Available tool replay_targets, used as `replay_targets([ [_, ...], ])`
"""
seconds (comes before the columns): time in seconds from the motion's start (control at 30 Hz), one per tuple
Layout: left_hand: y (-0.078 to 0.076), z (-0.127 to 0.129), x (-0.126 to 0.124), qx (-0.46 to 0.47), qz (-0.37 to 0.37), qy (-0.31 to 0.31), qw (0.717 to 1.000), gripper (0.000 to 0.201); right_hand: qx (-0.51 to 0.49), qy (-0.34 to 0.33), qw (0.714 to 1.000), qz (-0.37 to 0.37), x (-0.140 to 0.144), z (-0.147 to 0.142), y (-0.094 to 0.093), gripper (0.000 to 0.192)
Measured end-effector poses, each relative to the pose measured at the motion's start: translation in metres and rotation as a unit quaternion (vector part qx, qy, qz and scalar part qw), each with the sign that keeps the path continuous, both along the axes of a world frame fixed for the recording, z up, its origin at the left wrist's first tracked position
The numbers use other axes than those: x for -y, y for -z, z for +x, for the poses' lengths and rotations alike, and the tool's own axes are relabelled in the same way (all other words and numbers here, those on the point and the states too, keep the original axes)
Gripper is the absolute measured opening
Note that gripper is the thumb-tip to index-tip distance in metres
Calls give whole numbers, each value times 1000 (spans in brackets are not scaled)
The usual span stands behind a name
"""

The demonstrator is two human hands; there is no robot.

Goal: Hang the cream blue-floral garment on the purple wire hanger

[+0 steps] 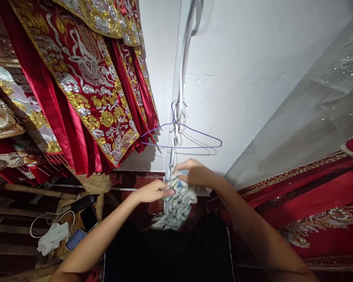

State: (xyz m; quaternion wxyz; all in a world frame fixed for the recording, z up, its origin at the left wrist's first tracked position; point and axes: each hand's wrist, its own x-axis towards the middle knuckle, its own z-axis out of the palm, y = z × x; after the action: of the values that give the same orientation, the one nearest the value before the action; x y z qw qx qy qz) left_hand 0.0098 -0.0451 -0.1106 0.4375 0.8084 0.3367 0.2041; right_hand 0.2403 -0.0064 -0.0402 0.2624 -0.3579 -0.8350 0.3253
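Head view: a white wall (pixel 253 70) carries a purple wire hanger (pixel 182 137); embroidered red garments (pixel 85 86) hang at ten o'clock. At centre, the left hand (pixel 151 192) and right hand (pixel 194 174), fingers clenched, grasp a bunched floral cloth (pixel 176 205).

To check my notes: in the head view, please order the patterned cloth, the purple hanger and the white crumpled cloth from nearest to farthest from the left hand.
1. patterned cloth: touching the left hand.
2. purple hanger: above, on the wall.
3. white crumpled cloth: far lower left.

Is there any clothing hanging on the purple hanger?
No, the purple hanger hangs bare against the white wall.
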Motion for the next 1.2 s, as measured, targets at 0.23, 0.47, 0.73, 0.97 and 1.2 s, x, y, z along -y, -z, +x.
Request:
replay_targets([
  [0.23,1,-29,8,-162,29,-81,983,31,-163,172,967,95,-50,16,5,59],
  [0.47,-12,-90,-31,-169,68,-218,959,38,-49,192,978,69,-78,35,57,44],
  [0.73,-22,-91,-75,-84,254,-257,929,19,-83,160,983,36,-64,51,37,34],
  [0.97,-56,-61,-98,97,260,-294,915,24,-99,109,989,5,-45,38,43,53],
  [1.2,-79,-64,-103,79,212,-257,939,24,-108,326,932,118,-81,106,15,100],
])
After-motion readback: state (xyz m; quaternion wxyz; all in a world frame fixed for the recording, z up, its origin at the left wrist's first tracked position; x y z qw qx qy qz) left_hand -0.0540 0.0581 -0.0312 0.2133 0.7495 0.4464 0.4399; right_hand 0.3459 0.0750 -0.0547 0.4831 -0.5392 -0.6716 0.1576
